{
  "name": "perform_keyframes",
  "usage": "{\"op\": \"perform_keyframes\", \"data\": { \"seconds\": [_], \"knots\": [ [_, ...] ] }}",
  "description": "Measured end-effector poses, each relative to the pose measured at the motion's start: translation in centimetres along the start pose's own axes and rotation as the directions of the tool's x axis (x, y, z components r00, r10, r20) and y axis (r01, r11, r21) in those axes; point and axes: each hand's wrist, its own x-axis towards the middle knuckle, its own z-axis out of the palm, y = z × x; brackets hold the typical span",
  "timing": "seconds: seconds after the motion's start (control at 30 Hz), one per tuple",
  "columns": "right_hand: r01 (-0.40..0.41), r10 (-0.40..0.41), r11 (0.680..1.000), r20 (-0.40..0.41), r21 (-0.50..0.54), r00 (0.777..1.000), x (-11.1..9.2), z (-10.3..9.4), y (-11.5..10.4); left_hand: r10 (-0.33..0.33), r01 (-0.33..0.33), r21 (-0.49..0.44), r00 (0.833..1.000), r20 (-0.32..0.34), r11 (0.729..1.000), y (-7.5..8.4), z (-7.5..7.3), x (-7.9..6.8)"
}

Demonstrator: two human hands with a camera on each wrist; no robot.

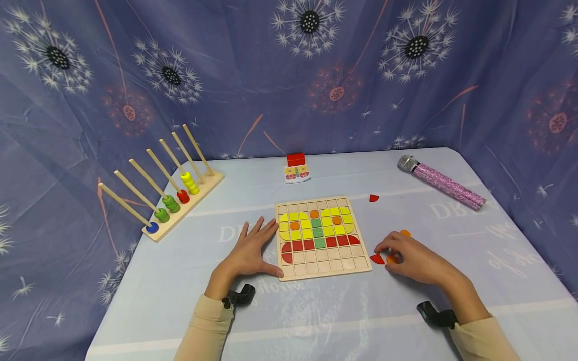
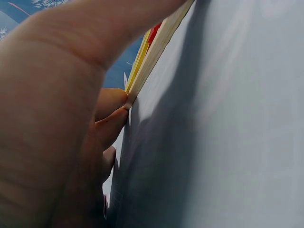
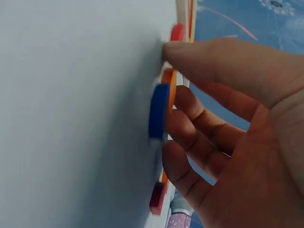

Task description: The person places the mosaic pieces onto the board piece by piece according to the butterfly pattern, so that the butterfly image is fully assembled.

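Observation:
A wooden grid board (image 1: pixel 303 271) lies mid-table, with yellow, orange, green and red flat pieces forming a pattern in its cells. My left hand (image 1: pixel 249 253) is spread along its left side, the thumb at the near corner and the fingertips by the left edge. Off the board's right side, my right hand (image 1: pixel 417 258) hovers low over loose pieces. Near its fingertips are a red quarter-round piece (image 1: pixel 377 258) and an orange round piece (image 1: pixel 392 259). In the right wrist view, a blue piece (image 3: pixel 159 111) stands out between thumb and fingers, with no pinch visible.
Another orange piece (image 1: pixel 405 233) lies beyond the right hand, and a red piece (image 1: pixel 374 198) farther back. A bead rack (image 1: pixel 182 206) with upright pegs stands left. A pattern card (image 1: pixel 296 173) leans on a red block (image 1: pixel 295 160). A pink glittery microphone (image 1: pixel 447 185) lies back right.

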Motion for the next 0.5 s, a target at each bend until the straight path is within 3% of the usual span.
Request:
{"op": "perform_keyframes", "data": {
  "seconds": [0.2,0.5],
  "knots": [
    [0.000,0.000,1.000,-0.016,-0.004,1.000,-0.5,-0.5,0.8,0.004,-0.004,-0.003,1.000,-0.006,1.000,-0.1,0.0,0.0],
    [-0.066,0.067,0.998,-0.064,0.018,0.996,-0.4,-0.8,1.5,0.003,-0.003,-0.011,1.000,0.001,1.000,-0.1,0.0,0.0]
  ]
}}
